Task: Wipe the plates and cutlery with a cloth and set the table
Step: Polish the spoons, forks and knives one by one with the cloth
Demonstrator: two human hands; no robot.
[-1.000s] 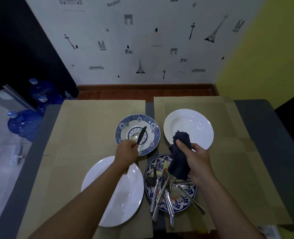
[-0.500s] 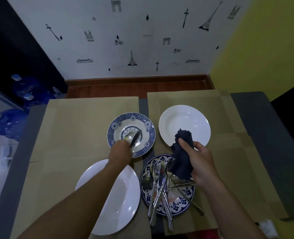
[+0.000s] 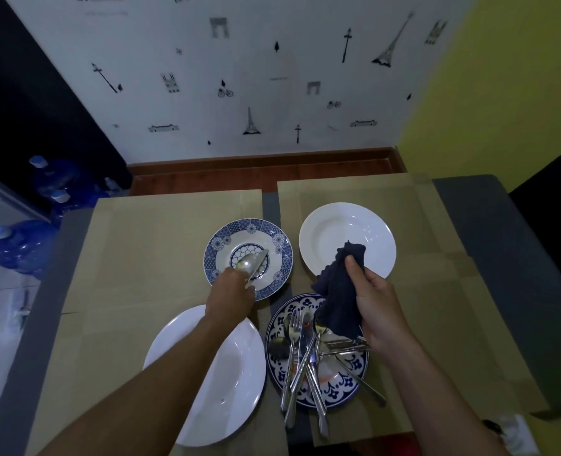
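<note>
While wiped pieces were being laid out: the left hand (image 3: pixel 231 296) pinched a silver metal spoon (image 3: pixel 246 263) and a silver table knife (image 3: pixel 262 257) by their handles, tips over the small blue-rimmed patterned plate (image 3: pixel 275 240), mid-worktop (image 3: pixel 160 245) toward the far edge; whether they touched it was unclear.
Cloth: a crumpled dark navy cloth (image 3: pixel 340 291) was gripped in the curled right hand (image 3: pixel 379 307), above the blue floral plate (image 3: pixel 354 386) at the near edge.
Cutlery waiting: a heap of silver forks, spoons and knives (image 3: pixel 305 357) lay on that plate.
Next move: probably to set the pair down, release, then pick one piece from the heap.
</note>
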